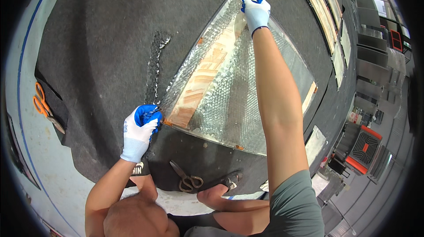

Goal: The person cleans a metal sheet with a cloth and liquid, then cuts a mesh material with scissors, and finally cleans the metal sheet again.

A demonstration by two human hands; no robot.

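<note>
1. Nearest: dk scissors (191, 183) on blk mat (110, 38), nr panel's near edge.
2. L hand (146, 115), gloved wht/blue: fingers curled in at panel's near-left corner; can't tell if clamped on anything.
3. Panel (201, 82): flat on mat btwn hands, wedge-shaped, w/ brn/cream woodgrain band, dk strip mid, gray area R, orange-brn bits at edges. Clear bubble wrap (227, 91) over it, shiny, wrinkled.
4. R hand (251, 0), same glove: pinched on wrap nr far corner.
5. Farther R: similar panels (322, 11).
</note>
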